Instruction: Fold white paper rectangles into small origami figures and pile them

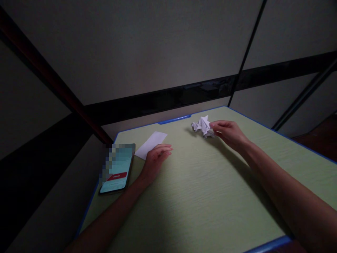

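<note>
Between the thumb and fingers of my right hand [230, 133] is a white folded-paper origami figure [204, 125] with several pointed parts. It is at the far part of the table, and its underside seems to touch or hover just over the surface; I cannot tell which. My left hand [157, 158] rests on the table with its fingers stretched out to the right, holding nothing. Partly behind that hand lies a flat white piece of paper [151, 142], its near corner hidden by the hand.
A phone [118, 168] with a lit screen lies at the table's left edge, left of the paper. The pale green table [189, 196] has a blue rim. Beyond it stand grey panels with a glossy black band [168, 96].
</note>
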A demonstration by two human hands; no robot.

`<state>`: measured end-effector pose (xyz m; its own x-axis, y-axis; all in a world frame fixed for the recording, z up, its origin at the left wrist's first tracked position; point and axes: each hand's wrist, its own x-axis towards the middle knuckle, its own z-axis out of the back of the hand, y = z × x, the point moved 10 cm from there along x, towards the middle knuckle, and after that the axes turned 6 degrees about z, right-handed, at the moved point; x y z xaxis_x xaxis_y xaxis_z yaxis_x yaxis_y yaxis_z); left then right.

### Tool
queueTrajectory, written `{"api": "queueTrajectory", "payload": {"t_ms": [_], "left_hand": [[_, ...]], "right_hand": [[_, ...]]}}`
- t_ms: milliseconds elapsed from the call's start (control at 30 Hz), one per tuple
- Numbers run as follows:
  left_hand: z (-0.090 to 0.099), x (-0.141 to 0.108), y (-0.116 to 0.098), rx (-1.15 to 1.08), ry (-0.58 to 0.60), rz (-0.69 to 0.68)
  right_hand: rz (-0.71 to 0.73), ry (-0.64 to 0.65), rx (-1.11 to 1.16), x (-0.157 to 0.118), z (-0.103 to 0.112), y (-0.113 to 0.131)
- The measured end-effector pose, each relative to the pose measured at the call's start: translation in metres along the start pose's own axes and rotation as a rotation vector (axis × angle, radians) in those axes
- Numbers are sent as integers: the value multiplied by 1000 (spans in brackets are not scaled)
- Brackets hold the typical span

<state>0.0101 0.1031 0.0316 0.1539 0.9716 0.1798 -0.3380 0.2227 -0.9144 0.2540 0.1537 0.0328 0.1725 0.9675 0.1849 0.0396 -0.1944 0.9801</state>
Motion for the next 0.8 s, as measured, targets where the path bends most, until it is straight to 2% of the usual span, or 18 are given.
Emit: {"api": "queueTrajectory", "payload": {"t_ms": [133,233,600,800], "left_hand": [[0,0,0,11,-3,3],[0,0,-2,13,-10,-11],[1,0,-7,1,-19,-33],[0,1,-3,-16,-22,-20]], "right_hand": [[-22,-162,-79,10,49,-11],[-22,-249,-153,11,65,-16],[47,-282,-825,10,74,-1],[108,-276,-974,7,67,12]]}}
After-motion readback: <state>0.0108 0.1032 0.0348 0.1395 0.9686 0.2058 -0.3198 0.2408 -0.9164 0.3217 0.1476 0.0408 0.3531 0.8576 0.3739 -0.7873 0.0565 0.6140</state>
